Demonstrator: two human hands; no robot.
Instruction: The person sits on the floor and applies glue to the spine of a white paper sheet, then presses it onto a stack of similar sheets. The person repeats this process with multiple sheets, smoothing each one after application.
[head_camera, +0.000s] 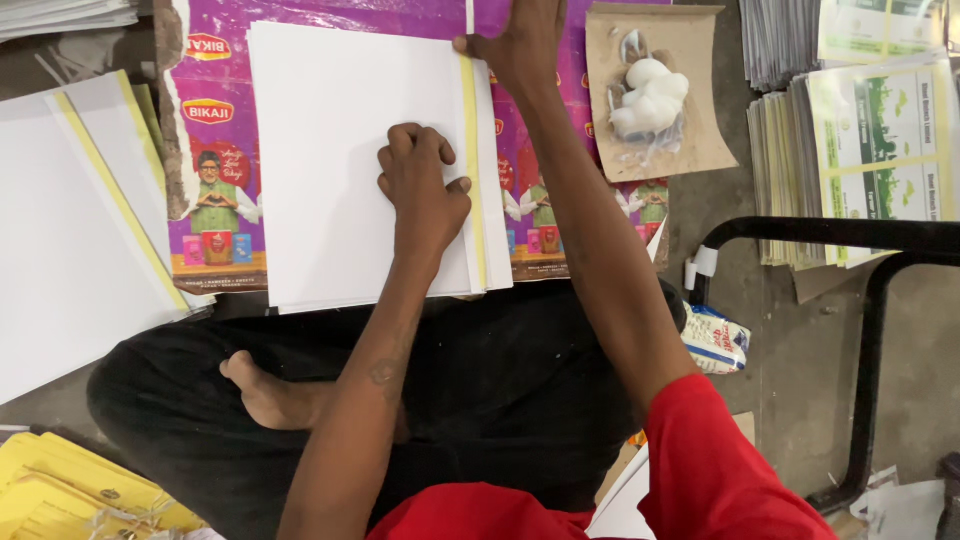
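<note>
The left hand (420, 190), curled in a loose fist, presses flat on the white paper stack (340, 160) lying on a glossy purple wrapper (210, 130) at twelve o'clock from the crossed legs. The right hand (520, 45) pinches the stack's far corner beside its yellow strip (472, 170). At two o'clock, a lumpy white paste (648, 100) sits on brown cardboard (700, 120).

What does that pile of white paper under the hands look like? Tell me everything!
The pile of white paper is a neat, flat stack of plain blank sheets. It lies on a purple printed sheet in front of the person's crossed legs. A narrow yellow strip runs down its right side. The left hand presses on it in a loose fist beside the strip, and the right hand touches its top right corner.
</note>
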